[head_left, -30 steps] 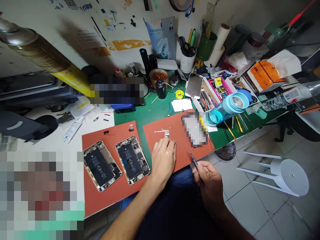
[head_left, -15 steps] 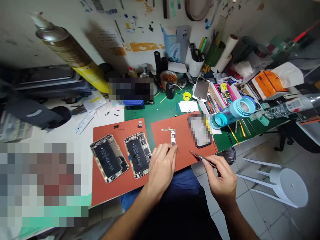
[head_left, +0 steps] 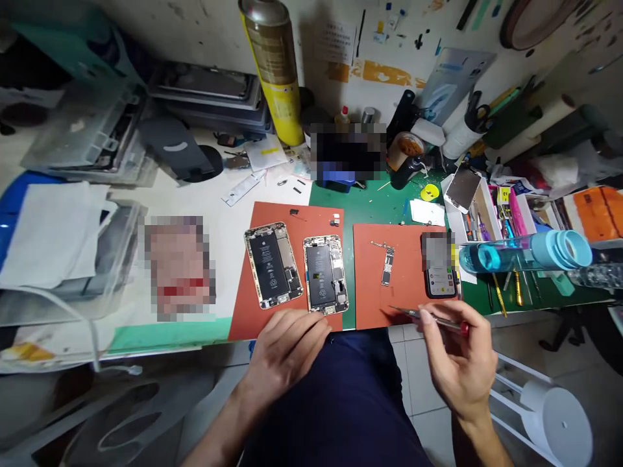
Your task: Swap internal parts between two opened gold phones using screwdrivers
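My right hand holds a slim precision screwdriver with a red end, its thin tip pointing left over the right red-brown mat. Above that tip a narrow phone logic board lies on the mat. My left hand rests at the bench's front edge, fingers loosely extended side by side and nothing visible in them. Just beyond it are two opened phones, the left phone and the right phone, with black batteries showing, on the left red-brown mat.
A phone with a lit screen lies on the right mat. Beside it a blue water bottle lies near tool trays. A yellow spray can stands behind. A white stool is at the lower right.
My view has swung left. The left hand has come off the logic board and moved to the bench edge below the opened phones. The right hand still holds the screwdriver.
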A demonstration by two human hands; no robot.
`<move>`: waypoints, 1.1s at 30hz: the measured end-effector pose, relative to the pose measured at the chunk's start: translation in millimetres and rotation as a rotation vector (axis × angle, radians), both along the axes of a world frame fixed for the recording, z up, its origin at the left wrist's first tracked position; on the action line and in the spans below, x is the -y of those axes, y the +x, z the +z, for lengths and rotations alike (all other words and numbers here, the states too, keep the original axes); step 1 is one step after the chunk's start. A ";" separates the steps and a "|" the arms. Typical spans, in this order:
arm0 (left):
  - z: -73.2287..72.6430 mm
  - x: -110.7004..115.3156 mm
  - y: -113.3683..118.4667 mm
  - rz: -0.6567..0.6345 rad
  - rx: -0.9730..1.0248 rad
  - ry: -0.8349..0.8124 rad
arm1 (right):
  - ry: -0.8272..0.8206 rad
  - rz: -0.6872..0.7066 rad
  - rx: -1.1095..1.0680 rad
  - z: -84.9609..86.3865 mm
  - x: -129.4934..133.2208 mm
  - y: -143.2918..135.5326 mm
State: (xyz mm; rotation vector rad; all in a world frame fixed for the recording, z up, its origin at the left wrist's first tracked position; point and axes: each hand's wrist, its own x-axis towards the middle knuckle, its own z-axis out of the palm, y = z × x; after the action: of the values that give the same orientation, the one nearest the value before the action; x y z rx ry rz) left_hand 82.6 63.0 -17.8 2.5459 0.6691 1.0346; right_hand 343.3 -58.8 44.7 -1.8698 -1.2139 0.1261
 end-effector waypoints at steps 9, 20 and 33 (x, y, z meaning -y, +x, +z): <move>-20.4 -9.7 6.0 0.021 0.036 0.061 | -0.029 0.240 0.009 -7.7 -26.5 -55.2; -30.3 -8.2 3.7 -0.006 0.038 0.070 | -0.074 0.252 0.122 -8.4 -31.8 -59.1; -32.4 -8.0 3.9 -0.023 0.076 0.139 | -0.233 0.577 0.464 10.7 -49.3 -57.9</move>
State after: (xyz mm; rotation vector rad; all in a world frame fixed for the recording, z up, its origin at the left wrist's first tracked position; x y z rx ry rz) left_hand 86.5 70.9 -50.2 2.6088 0.5646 1.2028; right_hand 285.4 -9.5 55.4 -1.7381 -2.1213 0.1555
